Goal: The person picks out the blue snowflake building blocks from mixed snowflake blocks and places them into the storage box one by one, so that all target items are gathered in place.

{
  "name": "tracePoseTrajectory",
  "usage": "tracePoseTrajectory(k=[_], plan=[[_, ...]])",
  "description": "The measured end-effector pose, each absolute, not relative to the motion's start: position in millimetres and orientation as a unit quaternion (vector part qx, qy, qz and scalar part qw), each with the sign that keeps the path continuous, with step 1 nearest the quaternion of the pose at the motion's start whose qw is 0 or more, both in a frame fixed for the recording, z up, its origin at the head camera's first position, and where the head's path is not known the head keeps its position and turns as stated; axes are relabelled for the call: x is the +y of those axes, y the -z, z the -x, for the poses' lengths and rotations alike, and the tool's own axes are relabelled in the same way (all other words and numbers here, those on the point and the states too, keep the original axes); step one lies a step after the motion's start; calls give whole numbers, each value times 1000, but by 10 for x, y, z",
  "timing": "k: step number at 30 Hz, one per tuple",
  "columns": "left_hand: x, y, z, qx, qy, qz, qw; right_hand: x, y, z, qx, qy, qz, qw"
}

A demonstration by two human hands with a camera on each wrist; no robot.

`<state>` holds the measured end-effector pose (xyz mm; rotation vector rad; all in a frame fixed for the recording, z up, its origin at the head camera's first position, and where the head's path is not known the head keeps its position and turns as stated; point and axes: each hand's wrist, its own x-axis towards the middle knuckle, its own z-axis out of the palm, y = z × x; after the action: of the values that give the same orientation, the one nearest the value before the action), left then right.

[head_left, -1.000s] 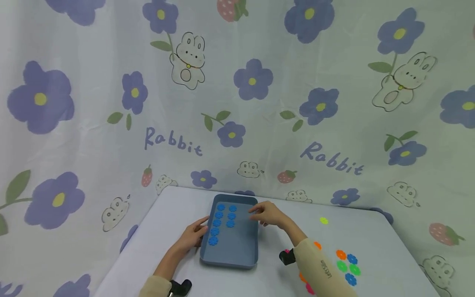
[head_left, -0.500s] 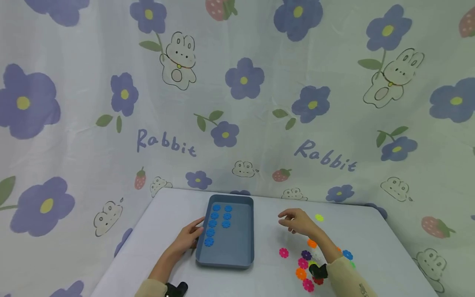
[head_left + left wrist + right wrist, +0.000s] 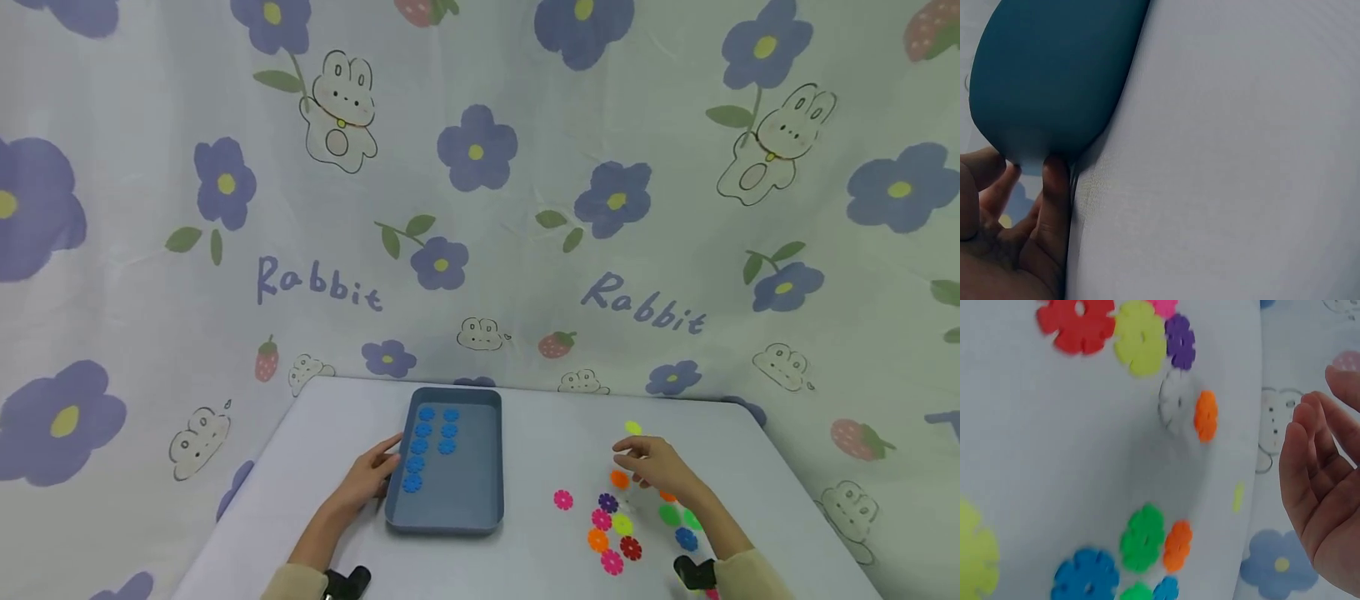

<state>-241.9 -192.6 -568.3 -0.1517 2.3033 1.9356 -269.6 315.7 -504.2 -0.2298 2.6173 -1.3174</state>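
My left hand (image 3: 363, 479) touches the left side of a grey-blue tray (image 3: 467, 487) with its fingers. In the left wrist view, the fingertips (image 3: 1055, 172) rest against the outer wall of the tray. Inside it lie blue notched plastic discs (image 3: 416, 464), a longer column along the left wall and a shorter one of three beside it. My right hand (image 3: 660, 465) hovers over the loose discs at the right, fingers loosely bent and holding nothing. Below it are an orange disc (image 3: 619, 479), a clear disc (image 3: 1174, 400) and a green disc (image 3: 1143, 539).
Loose discs lie scattered on the white table (image 3: 525, 567): pink (image 3: 563, 500), purple (image 3: 608, 502), dark red (image 3: 631, 547) and blue (image 3: 686, 539). A yellow disc (image 3: 633, 427) sits farther back. A flower-and-rabbit curtain (image 3: 480, 250) hangs behind the table.
My right hand has moved from above the tray's right edge rightward to over the loose discs. The left hand stays at the tray. The head view has shifted slightly to the right.
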Motion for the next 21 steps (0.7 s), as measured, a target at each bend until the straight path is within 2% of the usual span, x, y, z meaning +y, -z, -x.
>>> tracePoseTrajectory(k=[4,11,21], plan=[[-1938,5676,2439,763,-642,46,58,3330,5034,2630,893,440,33,93],[-1955,5708,2379,762,-643,49,60,3669,5286,2483,894,435,-60,84],[-1932,5667,2405,768,-636,48,56,4107,5370,2337,898,421,-105,74]])
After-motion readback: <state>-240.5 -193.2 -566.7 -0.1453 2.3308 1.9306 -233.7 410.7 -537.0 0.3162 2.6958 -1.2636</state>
